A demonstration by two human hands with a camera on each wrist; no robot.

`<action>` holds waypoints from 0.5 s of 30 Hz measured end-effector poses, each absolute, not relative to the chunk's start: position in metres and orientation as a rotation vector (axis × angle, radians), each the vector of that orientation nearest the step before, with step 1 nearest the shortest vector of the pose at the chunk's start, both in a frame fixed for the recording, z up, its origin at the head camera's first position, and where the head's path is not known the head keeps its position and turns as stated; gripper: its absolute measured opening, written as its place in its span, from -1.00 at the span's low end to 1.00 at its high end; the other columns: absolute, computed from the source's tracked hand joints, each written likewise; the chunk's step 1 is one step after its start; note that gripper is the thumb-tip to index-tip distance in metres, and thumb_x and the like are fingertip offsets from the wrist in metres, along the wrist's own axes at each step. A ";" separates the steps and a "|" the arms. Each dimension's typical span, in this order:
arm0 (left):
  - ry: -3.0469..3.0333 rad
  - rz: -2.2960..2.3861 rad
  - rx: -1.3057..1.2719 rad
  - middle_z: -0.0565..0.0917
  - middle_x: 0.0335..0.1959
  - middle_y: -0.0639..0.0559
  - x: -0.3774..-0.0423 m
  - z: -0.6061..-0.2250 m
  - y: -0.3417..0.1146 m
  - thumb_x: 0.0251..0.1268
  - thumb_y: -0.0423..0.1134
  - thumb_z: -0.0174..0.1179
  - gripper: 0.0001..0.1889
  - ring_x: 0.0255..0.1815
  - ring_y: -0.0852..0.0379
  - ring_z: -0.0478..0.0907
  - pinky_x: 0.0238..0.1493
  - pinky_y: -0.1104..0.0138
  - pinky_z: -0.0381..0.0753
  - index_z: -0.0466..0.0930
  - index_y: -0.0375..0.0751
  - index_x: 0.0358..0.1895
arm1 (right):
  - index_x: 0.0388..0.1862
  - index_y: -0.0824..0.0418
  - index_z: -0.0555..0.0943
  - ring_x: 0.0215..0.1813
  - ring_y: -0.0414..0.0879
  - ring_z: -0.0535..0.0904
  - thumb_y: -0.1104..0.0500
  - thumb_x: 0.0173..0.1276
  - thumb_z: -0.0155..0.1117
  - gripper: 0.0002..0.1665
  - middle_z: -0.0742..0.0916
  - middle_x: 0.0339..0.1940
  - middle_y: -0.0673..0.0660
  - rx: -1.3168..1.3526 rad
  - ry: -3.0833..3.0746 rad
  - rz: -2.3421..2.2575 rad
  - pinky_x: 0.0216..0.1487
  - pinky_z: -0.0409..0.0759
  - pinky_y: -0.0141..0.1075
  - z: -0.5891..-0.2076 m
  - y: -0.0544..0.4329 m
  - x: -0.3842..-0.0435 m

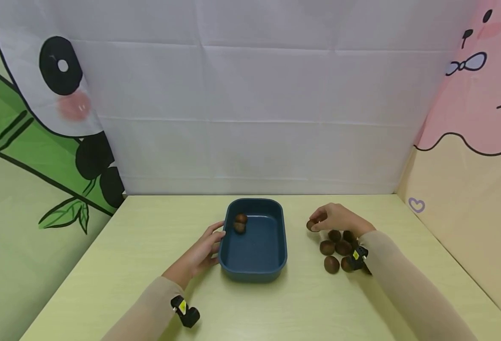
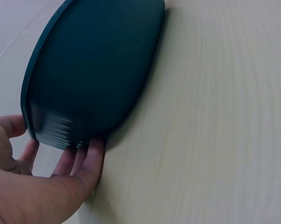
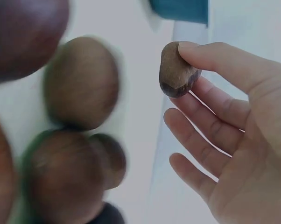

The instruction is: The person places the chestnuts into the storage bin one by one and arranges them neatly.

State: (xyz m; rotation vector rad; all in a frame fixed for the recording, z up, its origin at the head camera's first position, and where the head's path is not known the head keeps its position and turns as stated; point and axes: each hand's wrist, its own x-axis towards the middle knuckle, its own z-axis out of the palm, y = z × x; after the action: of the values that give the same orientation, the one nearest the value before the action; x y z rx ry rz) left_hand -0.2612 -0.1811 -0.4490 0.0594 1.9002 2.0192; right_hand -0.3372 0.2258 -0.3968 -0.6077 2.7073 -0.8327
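Note:
A dark blue rectangular box (image 1: 252, 274) stands on the table, with two chestnuts (image 1: 240, 223) inside near its left wall. My left hand (image 1: 201, 251) rests against the outside of that left wall; in the left wrist view its fingertips touch the box wall (image 2: 89, 79). To the right of the box, my right hand (image 1: 335, 218) pinches one chestnut (image 3: 178, 70) between thumb and fingers, with the other fingers spread loosely. Several loose chestnuts (image 1: 331, 264) lie on the table below this hand, some partly hidden by the wrist.
The pale wood-grain table (image 1: 169, 213) ends at a white cloth backdrop (image 1: 259, 118). Printed cloth walls stand on both sides, one with a panda (image 1: 71, 71), the other with a pink figure (image 1: 476, 109). A small black camera (image 1: 185, 311) sits on the left wrist.

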 end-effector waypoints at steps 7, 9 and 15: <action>1.899 2.016 0.086 0.18 0.48 -0.38 -0.260 -0.447 -0.181 0.62 -0.04 -0.11 -0.37 0.26 -0.13 0.52 0.08 0.07 0.55 -0.12 0.02 0.60 | 0.02 0.17 0.73 -0.05 -0.06 0.67 0.08 0.26 0.46 -0.63 0.76 -0.11 -0.01 -0.761 2.673 -0.846 0.00 0.59 -0.10 -0.366 0.200 -0.337; 1.896 2.020 0.079 0.19 0.48 -0.37 -0.259 -0.447 -0.180 0.62 -0.04 -0.11 -0.37 0.25 -0.13 0.52 0.08 0.07 0.55 -0.11 0.03 0.60 | 0.04 0.17 0.73 -0.04 -0.05 0.67 0.08 0.27 0.45 -0.62 0.76 -0.08 -0.02 -0.820 2.652 -0.838 -0.02 0.60 -0.14 -0.358 0.189 -0.338; 1.867 2.042 0.073 0.19 0.48 -0.37 -0.259 -0.446 -0.180 0.62 -0.04 -0.10 -0.37 0.32 -0.20 0.45 0.12 0.02 0.51 -0.11 0.05 0.61 | 0.07 0.14 0.72 -0.02 -0.09 0.65 0.07 0.29 0.47 -0.61 0.75 -0.08 -0.05 -0.918 2.583 -0.799 -0.03 0.60 -0.18 -0.340 0.150 -0.345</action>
State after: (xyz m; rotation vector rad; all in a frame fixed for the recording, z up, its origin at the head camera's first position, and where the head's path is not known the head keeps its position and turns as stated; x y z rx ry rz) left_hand -0.2588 -0.1802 -0.4463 0.0732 1.8668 2.0417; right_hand -0.3448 0.1498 -0.3402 -0.9176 2.5826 -0.7987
